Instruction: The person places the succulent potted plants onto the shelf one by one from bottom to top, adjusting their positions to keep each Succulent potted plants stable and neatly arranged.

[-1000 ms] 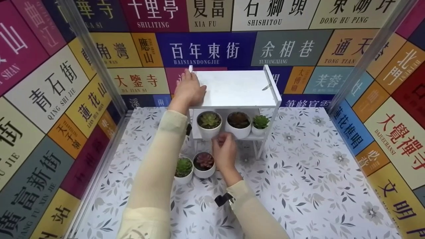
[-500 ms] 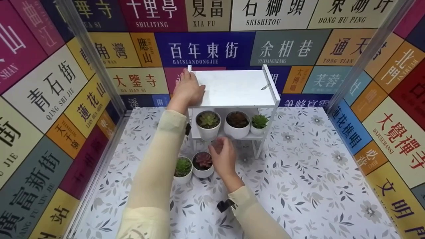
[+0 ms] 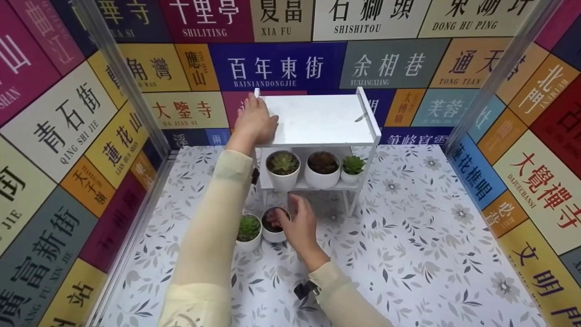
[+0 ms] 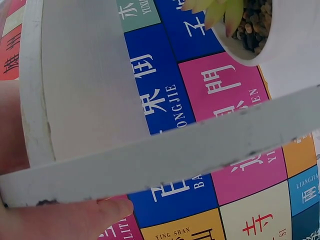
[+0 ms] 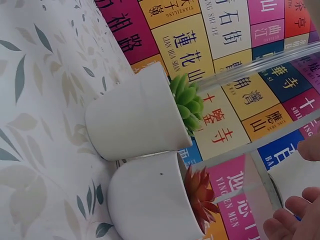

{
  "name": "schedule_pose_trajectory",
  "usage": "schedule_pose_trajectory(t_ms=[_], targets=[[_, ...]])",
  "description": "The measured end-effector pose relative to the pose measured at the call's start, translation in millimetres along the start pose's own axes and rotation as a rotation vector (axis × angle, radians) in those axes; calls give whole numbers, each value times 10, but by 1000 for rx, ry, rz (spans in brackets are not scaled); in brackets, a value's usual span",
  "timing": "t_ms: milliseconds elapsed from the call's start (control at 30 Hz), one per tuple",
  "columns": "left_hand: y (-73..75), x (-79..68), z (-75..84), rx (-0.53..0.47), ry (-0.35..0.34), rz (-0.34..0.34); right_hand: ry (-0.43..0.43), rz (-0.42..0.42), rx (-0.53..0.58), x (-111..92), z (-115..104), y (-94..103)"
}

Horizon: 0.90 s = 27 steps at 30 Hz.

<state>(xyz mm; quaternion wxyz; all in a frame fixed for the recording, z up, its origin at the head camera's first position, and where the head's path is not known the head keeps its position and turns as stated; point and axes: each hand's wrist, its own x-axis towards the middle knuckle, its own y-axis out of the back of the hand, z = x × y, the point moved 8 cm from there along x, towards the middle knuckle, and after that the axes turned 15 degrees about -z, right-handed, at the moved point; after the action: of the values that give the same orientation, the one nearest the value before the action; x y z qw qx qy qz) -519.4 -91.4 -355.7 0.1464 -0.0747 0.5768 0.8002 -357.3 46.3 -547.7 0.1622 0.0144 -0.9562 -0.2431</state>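
Note:
A white two-tier shelf (image 3: 317, 120) stands at the back of the table. My left hand (image 3: 255, 121) grips the left end of its top board; in the left wrist view, fingers show on both sides of the white frame (image 4: 165, 160). My right hand (image 3: 303, 225) is beside a white pot with a red succulent (image 3: 272, 220), thumb and fingers spread apart and holding nothing. Its thumb overlaps that plant in the head view. A green succulent in a white pot (image 3: 248, 228) stands directly left of the red one, and the right wrist view shows both pots upright on the tabletop.
On the lower tier sit a pale green succulent in a white pot (image 3: 283, 170), a dark reddish one (image 3: 322, 169) and a small green one (image 3: 352, 168). A leaf-patterned cloth (image 3: 422, 254) covers the table. Printed walls (image 3: 277, 66) enclose the back and both sides.
My right hand has come down from under the shelf's lower tier toward the red succulent, its fingers opening. My left hand keeps its hold on the shelf.

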Motion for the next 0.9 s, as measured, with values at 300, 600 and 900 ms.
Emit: schedule_pose_trajectory(t_ms=[300,600,900], targets=[[-5,10,-3,-2,-3,-4,5,-22,-42,-55,34,-85],[12,2,-5,-7,-6,5,39,-63,-44,-56,102,-134],[9,9,-6,-4,0,4,29,-119,-50,-92,203,-191]])
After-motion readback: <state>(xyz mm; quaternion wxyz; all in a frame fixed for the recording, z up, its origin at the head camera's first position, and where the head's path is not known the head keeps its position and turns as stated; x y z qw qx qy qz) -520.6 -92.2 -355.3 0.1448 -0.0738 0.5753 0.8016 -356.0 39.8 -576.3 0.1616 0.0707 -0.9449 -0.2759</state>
